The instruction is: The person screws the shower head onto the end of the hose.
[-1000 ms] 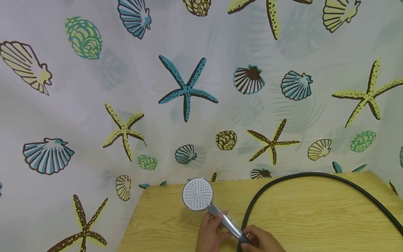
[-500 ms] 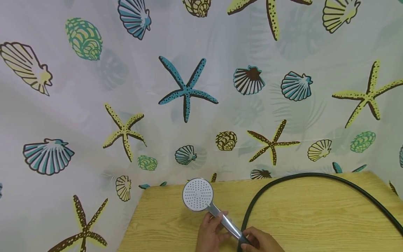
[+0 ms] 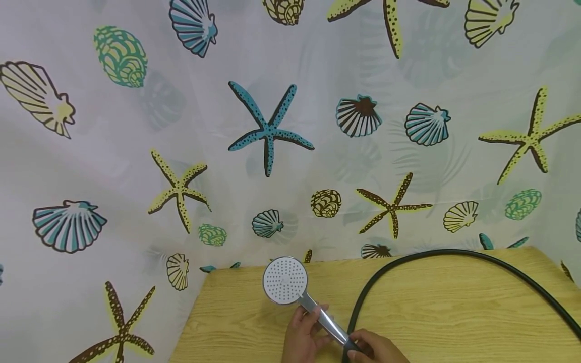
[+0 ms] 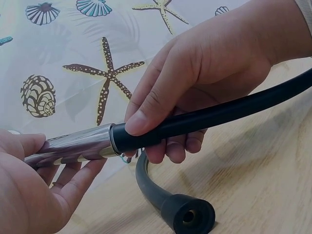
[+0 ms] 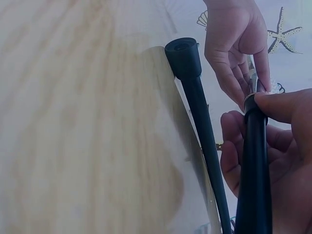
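Note:
In the head view, a chrome hand shower (image 3: pixel 285 280) with a round white spray face points up and left, its handle slanting down to the right. My left hand (image 3: pixel 301 330) holds that handle between thumb and fingers. At the handle's lower end, my right hand (image 3: pixel 379 348) grips the black end fitting of a shower hose (image 3: pixel 447 251). The left wrist view shows the black fitting (image 4: pixel 132 139) right up against the chrome rim of the handle (image 4: pixel 83 144), thumb on top and fingers below. Any thread between them is hidden. The hose's other end (image 4: pixel 192 214) has a wide black nut.
A wooden table (image 3: pixel 236 312) lies under both hands. The hose curves in a wide arc over its right half and leaves the head view at the right edge. Behind and at both sides hangs a white curtain (image 3: pixel 317 60) printed with shells and starfish.

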{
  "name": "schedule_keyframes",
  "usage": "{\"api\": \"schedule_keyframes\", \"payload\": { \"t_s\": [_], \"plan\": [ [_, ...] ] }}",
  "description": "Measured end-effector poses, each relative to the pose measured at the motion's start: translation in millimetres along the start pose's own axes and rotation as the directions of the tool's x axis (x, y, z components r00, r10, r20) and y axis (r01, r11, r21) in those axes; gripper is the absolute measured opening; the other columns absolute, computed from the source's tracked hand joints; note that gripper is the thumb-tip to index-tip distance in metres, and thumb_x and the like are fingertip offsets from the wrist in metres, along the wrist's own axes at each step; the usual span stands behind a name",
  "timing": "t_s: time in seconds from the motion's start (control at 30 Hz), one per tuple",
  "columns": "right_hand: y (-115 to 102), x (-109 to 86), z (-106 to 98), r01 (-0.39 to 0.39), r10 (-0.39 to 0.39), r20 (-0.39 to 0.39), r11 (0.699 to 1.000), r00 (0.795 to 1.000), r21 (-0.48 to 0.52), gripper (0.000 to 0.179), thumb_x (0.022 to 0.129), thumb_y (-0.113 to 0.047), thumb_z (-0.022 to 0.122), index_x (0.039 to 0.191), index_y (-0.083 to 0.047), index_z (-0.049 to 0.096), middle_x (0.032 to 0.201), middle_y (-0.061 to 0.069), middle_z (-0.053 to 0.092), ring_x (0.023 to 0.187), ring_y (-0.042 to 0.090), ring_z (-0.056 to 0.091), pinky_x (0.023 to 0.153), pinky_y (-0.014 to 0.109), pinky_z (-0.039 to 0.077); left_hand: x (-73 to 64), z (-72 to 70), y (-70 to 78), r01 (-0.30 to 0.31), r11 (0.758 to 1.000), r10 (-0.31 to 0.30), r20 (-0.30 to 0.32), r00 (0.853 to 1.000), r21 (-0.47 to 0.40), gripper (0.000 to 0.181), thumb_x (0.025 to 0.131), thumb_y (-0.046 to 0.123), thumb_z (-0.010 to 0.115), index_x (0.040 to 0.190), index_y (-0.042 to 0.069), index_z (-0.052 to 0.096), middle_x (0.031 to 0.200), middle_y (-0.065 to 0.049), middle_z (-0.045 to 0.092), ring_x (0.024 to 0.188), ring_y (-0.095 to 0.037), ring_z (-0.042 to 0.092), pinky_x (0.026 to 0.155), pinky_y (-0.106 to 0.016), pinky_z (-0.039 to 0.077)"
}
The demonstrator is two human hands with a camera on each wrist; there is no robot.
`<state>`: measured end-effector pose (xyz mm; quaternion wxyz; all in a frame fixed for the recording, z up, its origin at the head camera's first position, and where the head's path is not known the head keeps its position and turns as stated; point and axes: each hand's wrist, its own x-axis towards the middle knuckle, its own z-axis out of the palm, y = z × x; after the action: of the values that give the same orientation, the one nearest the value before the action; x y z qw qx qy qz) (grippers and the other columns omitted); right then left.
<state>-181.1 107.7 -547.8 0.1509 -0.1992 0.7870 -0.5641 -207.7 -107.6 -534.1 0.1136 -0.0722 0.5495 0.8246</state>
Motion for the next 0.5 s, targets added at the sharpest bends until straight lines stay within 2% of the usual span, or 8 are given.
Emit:
{"api": "schedule_keyframes", "payload": {
  "t_s": [0.2, 0.5],
  "plan": [
    [1.0, 1.5, 1.3, -0.006, 0.006, 0.009, 1.000, 1.000, 0.007, 0.033, 0.102, -0.026, 0.060, 0.124, -0.002, 0.063, 0.096, 0.005, 0.068, 0.081, 0.006, 0.064, 0.068, 0.020, 0.055, 0.1, -0.7, -0.3, -0.010, 1.000, 0.010, 0.001, 1.000, 0.003, 0.058, 0.099, 0.035, 0.064, 0.145, 0.006, 0.043, 0.125, -0.002, 0.068, 0.113, -0.020, 0.067, 0.093, -0.046, 0.063],
    [2.0, 1.7, 3.2, -0.064, 0.059, 0.046, 0.991, 0.997, 0.119, 0.036, 0.104, -0.031, 0.056, 0.126, -0.002, 0.063, 0.093, 0.002, 0.069, 0.080, 0.012, 0.065, 0.065, 0.023, 0.057, -0.1, -1.8, -0.1, -0.013, 1.000, 0.013, 0.014, 1.000, 0.000, 0.060, 0.101, 0.035, 0.062, 0.147, 0.005, 0.039, 0.128, -0.004, 0.066, 0.117, -0.022, 0.066, 0.095, -0.047, 0.062]
  ]
}}
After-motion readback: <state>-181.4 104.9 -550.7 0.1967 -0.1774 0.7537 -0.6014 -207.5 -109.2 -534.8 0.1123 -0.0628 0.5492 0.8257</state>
